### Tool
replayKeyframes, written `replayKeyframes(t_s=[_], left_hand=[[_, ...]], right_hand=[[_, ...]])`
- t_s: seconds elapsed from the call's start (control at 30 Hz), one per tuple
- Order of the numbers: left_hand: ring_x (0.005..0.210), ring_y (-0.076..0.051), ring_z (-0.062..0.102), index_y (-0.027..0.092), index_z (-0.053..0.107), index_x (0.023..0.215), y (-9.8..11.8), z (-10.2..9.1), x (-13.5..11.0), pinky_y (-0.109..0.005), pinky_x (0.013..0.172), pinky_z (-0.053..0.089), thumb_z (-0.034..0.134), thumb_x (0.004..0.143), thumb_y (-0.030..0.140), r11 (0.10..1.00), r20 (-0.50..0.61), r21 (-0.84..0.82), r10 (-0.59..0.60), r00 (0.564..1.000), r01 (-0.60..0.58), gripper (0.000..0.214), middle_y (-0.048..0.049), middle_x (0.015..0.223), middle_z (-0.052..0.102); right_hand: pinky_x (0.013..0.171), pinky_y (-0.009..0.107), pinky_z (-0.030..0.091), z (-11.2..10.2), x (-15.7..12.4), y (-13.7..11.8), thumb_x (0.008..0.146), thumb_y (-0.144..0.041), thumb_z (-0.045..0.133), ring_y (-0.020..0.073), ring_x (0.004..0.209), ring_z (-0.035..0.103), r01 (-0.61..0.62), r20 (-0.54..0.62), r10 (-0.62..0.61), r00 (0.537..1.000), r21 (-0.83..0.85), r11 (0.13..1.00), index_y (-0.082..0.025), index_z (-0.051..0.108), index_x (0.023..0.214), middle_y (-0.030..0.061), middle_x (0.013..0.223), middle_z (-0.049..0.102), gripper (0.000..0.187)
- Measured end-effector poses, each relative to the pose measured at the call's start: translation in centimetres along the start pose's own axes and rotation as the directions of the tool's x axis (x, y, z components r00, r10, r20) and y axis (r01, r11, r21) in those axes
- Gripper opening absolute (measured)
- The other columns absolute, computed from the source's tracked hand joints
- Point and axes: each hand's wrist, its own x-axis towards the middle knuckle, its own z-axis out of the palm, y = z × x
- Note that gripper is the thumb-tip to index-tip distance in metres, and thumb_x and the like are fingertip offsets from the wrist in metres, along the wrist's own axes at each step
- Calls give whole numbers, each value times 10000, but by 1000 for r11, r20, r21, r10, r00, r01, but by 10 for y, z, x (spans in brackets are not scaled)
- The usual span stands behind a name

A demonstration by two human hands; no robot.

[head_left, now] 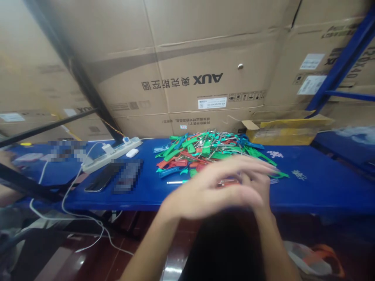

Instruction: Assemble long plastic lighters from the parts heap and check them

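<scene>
My left hand (pixel 213 187) reaches across above the blue table, its fingers stretched out and its thumb apart. Behind it is my right hand (pixel 260 187), partly covered by the left and smeared by motion; whether its fingers hold anything is hidden. Beyond both hands lies a heap of green, red and blue plastic pieces with metal rods (pixel 205 146), which look like long-necked lighters. A thin rod with a teal end (pixel 175 182) lies in front of the heap. Small pale pieces (pixel 274 154) and small thin silvery pieces (pixel 299 174) lie to the right.
A power strip (pixel 113 154) with plugs, a white earphone case (pixel 132 152) and a dark phone (pixel 104 177) lie on the left. White cables (pixel 99 222) hang over the front edge. An open cardboard box (pixel 287 130) stands back right, before large cartons (pixel 181 47).
</scene>
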Motion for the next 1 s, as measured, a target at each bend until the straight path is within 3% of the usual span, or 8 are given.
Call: replayKeyframes(t_s=[0.07,0.17,0.23,0.33,0.47,0.6,0.83,1.0], left_hand=[[1195,-262,609,275,696,1208,-26,-9,19,-426,1019,510,649,963,464,981,-94,157,-99,991,113,313,-81,1307,634],[1080,-321,629,155,754,999,-76,-17,37,-500,969,497,589,999,417,874,-271,331,-273,923,356,310,-145,1057,672],[1033,-343,626,149,769,859,-101,-15,40,-511,945,490,626,970,442,841,-292,367,-302,908,398,344,-149,970,667],[967,-328,620,177,766,732,-118,-8,39,-446,866,501,674,930,471,824,-286,397,-307,908,404,366,-130,895,659],[884,-288,629,199,765,729,-116,-6,39,-369,764,489,693,926,390,834,-315,377,-294,902,403,284,-105,868,657],[937,-264,636,205,753,890,-99,-8,33,-360,820,486,591,998,350,892,-374,295,-222,900,343,243,-90,978,684],[881,-199,657,226,726,905,-62,30,3,-335,846,511,586,1017,351,995,-169,72,-51,984,65,218,-24,933,763],[879,-208,629,232,738,944,-66,45,-5,-367,837,474,618,1003,309,998,-101,59,-23,995,29,154,-22,955,780]], right_hand=[[529,289,547,0,3,5,981,-405,547,143,555,638,-79,19,77,997,67,995,-181,651,1155,124,1011,768,302],[451,255,494,-1,3,6,986,-430,535,108,486,577,-174,8,176,984,170,970,-164,626,1134,126,990,764,318],[424,234,458,-2,1,5,972,-443,563,103,494,572,-210,14,212,977,214,954,-165,630,1121,124,990,763,322],[414,227,440,-4,0,5,962,-454,584,102,505,576,-242,40,239,970,248,938,-167,649,1100,121,991,762,325],[432,242,465,-4,-1,6,964,-458,582,109,522,588,-246,88,231,969,238,940,-170,667,1089,122,1015,761,325],[524,271,530,-5,-1,5,976,-451,576,136,613,625,-195,160,169,973,165,967,-177,685,1140,120,1038,762,337],[966,432,533,-7,2,4,888,-399,738,247,1102,655,46,361,-56,931,35,998,-309,768,1136,50,1168,745,266],[951,430,523,-9,-2,8,950,-365,676,243,1061,657,111,390,-88,916,-37,993,-285,761,1137,51,1099,754,221]])
